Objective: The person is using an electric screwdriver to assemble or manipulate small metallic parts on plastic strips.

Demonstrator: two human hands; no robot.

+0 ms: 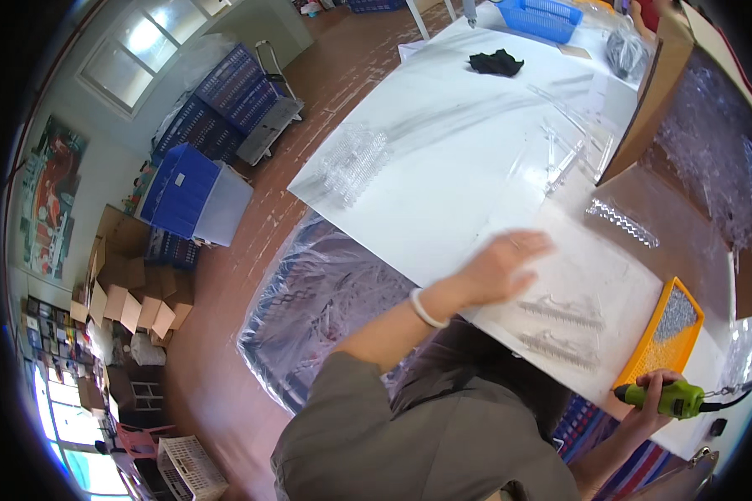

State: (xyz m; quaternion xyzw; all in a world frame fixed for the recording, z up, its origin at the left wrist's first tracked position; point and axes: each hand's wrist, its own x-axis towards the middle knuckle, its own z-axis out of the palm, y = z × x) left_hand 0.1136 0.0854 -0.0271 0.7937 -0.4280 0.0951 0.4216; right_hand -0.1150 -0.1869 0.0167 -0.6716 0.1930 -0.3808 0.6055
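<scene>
On the smooth white table (443, 167), the left hand (501, 267) lies flat and open; the right hand (656, 397) grips a green cylindrical tool (664, 399).

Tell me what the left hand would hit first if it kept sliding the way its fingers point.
Likely the zigzag strip of clear plastic parts: the left hand lies flat on the white table, fingers pointing up-right. Motion blur leaves the line uncertain.

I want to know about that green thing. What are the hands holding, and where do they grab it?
The right hand grips the green tool around its body. The left hand holds nothing.
</scene>
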